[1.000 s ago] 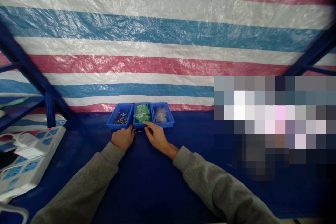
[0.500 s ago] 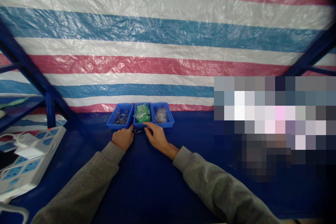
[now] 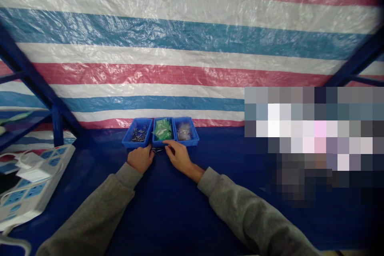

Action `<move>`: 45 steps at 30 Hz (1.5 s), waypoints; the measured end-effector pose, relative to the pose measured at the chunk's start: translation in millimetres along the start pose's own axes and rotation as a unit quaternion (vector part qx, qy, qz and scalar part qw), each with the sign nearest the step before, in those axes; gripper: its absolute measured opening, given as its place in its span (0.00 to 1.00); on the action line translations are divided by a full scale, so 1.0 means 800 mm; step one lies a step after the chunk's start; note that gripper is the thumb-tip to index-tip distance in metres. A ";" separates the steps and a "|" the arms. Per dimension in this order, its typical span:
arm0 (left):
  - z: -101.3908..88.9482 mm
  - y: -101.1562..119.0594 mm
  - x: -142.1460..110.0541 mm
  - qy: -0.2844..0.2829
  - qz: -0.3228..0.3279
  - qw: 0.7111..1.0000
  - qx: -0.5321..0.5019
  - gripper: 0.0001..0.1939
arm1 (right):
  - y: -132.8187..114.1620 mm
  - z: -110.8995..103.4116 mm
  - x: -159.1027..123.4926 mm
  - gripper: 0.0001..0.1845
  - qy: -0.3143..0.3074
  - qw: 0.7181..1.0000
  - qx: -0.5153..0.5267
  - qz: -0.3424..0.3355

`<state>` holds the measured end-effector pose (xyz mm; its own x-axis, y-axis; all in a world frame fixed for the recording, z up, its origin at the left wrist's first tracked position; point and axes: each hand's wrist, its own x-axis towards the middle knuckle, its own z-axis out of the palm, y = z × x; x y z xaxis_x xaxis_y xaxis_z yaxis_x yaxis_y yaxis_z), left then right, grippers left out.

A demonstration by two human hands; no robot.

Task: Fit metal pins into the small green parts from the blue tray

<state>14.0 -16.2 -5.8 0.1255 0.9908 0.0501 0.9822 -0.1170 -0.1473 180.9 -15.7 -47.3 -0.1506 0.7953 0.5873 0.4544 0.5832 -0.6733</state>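
Observation:
Thin metal pieces [image 3: 157, 151] lie on the blue tabletop in front of the bins, too small to name. My left hand [image 3: 140, 160] rests beside them with its fingers curled, the thumb side close to their left end; whatever it may pinch is hidden. From the other side comes my right hand [image 3: 179, 157], thumb and forefinger apart, forefinger at the front wall of the middle blue bin [image 3: 158, 144]. Green and clear plastic packets [image 3: 163, 129] fill that bin. Small metal parts [image 3: 139, 134] lie in the left blue bin [image 3: 126, 141].
The right blue bin [image 3: 195, 138] holds clear bags [image 3: 183, 131]. A white power strip [image 3: 39, 196] with plugs and cables lies on the left of the tabletop [image 3: 168, 216]. Striped plastic sheeting [image 3: 180, 60] hangs behind, between blue frame posts [image 3: 58, 124]. A pixelated area covers the right.
My left hand has shifted very slightly at the metal pieces, its forefinger drawn in a little. My right hand and the bins look the same.

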 end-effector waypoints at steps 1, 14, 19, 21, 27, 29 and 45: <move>-0.001 0.000 -0.001 -0.002 -0.001 1.000 -0.002 0.23 | 0.000 0.000 0.000 0.15 0.001 1.000 0.000 0.000; -0.003 0.008 -0.033 -0.007 0.009 0.999 -0.034 0.21 | 0.001 0.000 0.000 0.14 0.007 1.000 -0.002 -0.010; 0.005 -0.013 -0.044 0.149 0.053 0.982 -0.101 0.19 | -0.006 -0.005 -0.001 0.14 -0.013 0.998 -0.052 -0.018; 0.014 -0.023 -0.046 0.186 0.055 0.976 -0.098 0.20 | -0.012 -0.007 -0.002 0.14 -0.043 0.994 -0.096 -0.043; 0.045 -0.029 -0.035 0.144 0.114 0.979 -0.087 0.21 | -0.019 -0.010 -0.007 0.13 -0.120 0.966 -0.208 -0.092; 0.051 -0.026 -0.033 0.136 0.133 0.977 -0.096 0.21 | -0.016 -0.009 -0.008 0.11 -0.136 0.962 -0.219 -0.093; 0.050 -0.016 -0.032 0.104 0.248 0.943 -0.196 0.21 | 0.001 -0.002 -0.011 0.10 -0.113 0.981 -0.151 -0.037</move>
<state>-7.2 -37.7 -44.4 0.5678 0.7780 0.2689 0.7669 -0.6186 0.1708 184.3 -22.4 -52.4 -0.3690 0.7884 0.4922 0.6692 0.5929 -0.4480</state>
